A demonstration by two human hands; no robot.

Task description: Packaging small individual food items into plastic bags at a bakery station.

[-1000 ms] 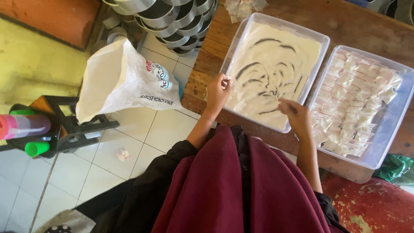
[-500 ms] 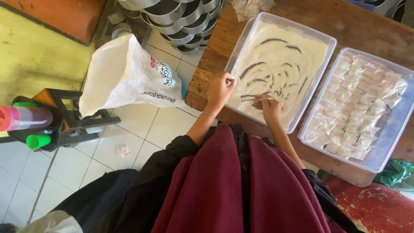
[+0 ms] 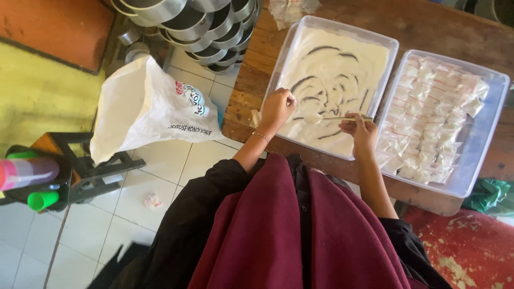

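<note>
While half a second ago the right hand hovered low over the middle of the powder with its fingers pointing down, the right hand (image 3: 360, 132) now sits nearer the right wall of the tray (image 3: 283, 67), closed in a grip on the handle of a spoon (image 3: 326, 118). That spoon lies level and points left, its bowl heaped with white powder (image 3: 342, 59) and held just above the powder bed. The left hand (image 3: 277, 108) has shifted little: it is over the tray's left rim, fingers pinched shut on a small clear bag (image 3: 256, 118), whose lower corner shows pale beside the palm. Bag and spoon bowl are near each other but apart, with the spoon bowl to the right of the left hand.

Dark curved streaks where the powder has been scraped thin mark the tray bottom, much as before. Just beside this tray on the wooden bench (image 3: 251, 80) stands a second clear tray (image 3: 492, 128), filled with rows of small filled packets (image 3: 433, 118); it looks unchanged.

Compared with the earlier frames the view has also slid slightly, so the white sack (image 3: 150, 107) on the tiled floor (image 3: 171, 176) lies further right. Stacked metal pans (image 3: 198, 27) sit beyond the sack, and a dark stand (image 3: 91, 171) with a green cup (image 3: 43, 200) is at the left edge.
</note>
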